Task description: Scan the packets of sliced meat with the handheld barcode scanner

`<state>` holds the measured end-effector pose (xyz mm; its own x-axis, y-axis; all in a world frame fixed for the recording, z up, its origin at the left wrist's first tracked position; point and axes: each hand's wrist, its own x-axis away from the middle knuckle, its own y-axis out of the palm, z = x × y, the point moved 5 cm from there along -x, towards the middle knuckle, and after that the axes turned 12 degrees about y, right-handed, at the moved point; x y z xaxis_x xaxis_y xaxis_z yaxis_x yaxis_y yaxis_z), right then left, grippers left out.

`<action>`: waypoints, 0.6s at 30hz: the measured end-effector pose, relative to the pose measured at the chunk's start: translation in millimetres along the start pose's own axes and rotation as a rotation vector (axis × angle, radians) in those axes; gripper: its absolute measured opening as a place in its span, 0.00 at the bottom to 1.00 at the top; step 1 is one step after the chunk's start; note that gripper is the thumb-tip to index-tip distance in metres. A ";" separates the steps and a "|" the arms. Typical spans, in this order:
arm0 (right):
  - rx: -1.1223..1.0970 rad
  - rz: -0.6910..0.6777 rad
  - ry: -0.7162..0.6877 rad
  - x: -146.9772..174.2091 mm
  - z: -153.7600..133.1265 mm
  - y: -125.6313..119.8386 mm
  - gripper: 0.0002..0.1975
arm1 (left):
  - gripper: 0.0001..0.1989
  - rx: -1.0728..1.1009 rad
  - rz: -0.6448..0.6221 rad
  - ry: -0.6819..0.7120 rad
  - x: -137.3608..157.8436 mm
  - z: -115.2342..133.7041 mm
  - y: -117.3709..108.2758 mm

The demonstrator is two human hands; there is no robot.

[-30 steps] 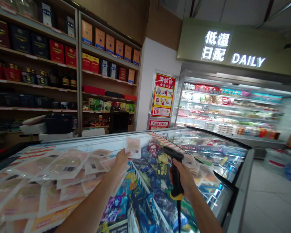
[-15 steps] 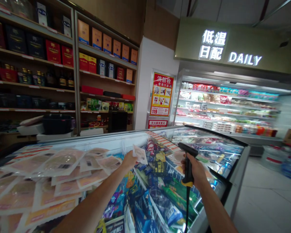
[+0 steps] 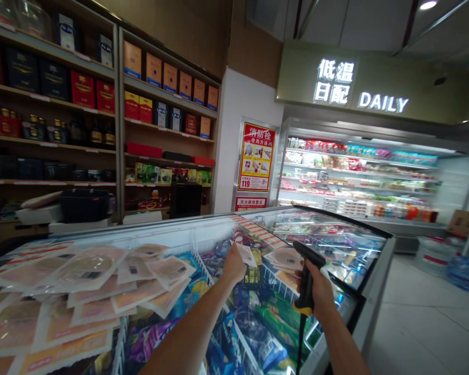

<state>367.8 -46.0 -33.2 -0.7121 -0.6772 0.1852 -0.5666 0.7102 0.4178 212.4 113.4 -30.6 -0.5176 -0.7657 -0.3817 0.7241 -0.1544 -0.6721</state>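
Note:
My left hand (image 3: 234, 264) is closed on the edge of a small flat pale packet (image 3: 247, 255), held above the glass top of the chest freezer. In my right hand (image 3: 321, 289) is a black and yellow handheld barcode scanner (image 3: 307, 278), gripped by its handle, with its cable hanging down. Its head points left, toward the packet. To the left, a pile of flat clear-and-pink sealed packets (image 3: 89, 265) with barcode labels lies on the freezer glass. Similar packets (image 3: 284, 258) lie just behind the scanner.
Under the glass, wire baskets hold frozen bags (image 3: 273, 317). The freezer's edge (image 3: 375, 307) runs along the right, beside the tiled floor (image 3: 426, 333). Shelves of boxes (image 3: 172, 78) stand behind on the left, and a lit refrigerated display (image 3: 359, 182) at the back right. Water bottles (image 3: 467, 273) stand on the floor.
My left hand has moved right with the packet, closer to the scanner. My right hand keeps hold of the scanner, which sits slightly lower in view. The view has shifted a little.

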 end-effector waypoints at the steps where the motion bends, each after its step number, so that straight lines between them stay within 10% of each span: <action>1: -0.007 -0.002 -0.002 0.9 -0.2 0.0 0.18 | 0.32 -0.029 -0.009 0.008 0.1 0.2 2.8; 8: -0.002 -0.003 -0.019 4.0 1.4 -0.3 0.18 | 0.29 -0.369 0.016 0.106 11.1 -14.8 -31.5; 13: 0.034 -0.053 -0.016 8.5 4.0 7.1 0.17 | 0.19 -0.751 0.036 -0.131 38.3 -52.7 -113.3; 18: 0.096 -0.175 0.030 16.6 9.3 21.0 0.18 | 0.17 -0.708 -0.170 -0.257 52.7 -80.3 -149.6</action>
<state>340.3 -40.5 -29.6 -0.5875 -0.7963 0.1443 -0.7185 0.5953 0.3598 40.2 146.3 -1.1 -0.4110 -0.9014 -0.1360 0.1357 0.0871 -0.9869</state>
